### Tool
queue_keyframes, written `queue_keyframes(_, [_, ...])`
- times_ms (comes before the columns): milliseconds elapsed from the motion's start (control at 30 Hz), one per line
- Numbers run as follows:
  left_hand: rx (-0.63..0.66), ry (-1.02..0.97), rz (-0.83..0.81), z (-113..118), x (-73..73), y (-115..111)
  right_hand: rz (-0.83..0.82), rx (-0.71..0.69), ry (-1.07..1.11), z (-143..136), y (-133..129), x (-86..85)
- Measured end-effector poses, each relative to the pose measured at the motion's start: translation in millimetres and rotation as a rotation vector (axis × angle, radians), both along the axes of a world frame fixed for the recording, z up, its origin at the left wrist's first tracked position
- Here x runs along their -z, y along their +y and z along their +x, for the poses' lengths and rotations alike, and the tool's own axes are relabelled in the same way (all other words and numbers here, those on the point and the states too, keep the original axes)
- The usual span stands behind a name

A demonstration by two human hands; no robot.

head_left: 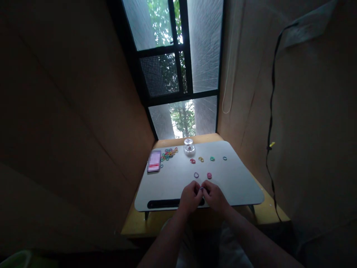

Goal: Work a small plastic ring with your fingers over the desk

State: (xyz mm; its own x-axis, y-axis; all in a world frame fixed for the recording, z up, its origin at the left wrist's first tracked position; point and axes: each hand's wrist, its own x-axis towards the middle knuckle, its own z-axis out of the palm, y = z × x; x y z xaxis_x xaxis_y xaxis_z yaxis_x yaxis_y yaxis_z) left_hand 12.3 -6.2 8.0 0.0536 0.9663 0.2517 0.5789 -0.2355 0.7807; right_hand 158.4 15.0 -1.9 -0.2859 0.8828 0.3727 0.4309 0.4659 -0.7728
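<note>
No lettering or numbers can be read; the flat rectangular object's pink-and-white face is pixelated.

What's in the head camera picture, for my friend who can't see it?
A person's left hand and right hand pinch a small thing above a white table. On it are colourful rings, some piled, a clear jar and a phone; a window is behind.

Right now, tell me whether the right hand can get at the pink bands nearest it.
Probably yes: the pink bands lie just beyond the right hand, with nothing visible between them, though that hand seems occupied, pinching a small band together with the left hand.
</note>
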Motion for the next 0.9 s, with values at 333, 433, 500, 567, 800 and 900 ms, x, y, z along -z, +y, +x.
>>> queue_keyframes(333, [-0.008, -0.006, 0.015, -1, 1.7, 0, 0.002, -0.003, -0.014, 0, 1, 4.5])
queue_keyframes(433, [-0.014, 0.001, 0.008, -1, 2.8, 1, 0.000, 0.002, -0.010, -1, 2, 5.3])
queue_keyframes(500, [-0.019, 0.006, 0.007, 0, 4.1, 1, -0.001, 0.005, -0.009, -1, 2, 5.6])
queue_keyframes(567, [-0.020, -0.001, 0.010, 0, 5.1, 2, -0.002, 0.006, -0.010, -1, 2, 6.0])
queue_keyframes(800, [-0.023, -0.069, 0.022, -1, 4.8, 3, -0.008, 0.025, 0.064, 1, 6, 9.7])
queue_keyframes(900, [-0.025, -0.085, 0.012, -2, 4.9, 4, -0.012, 0.016, 0.081, 2, 7, 10.6])
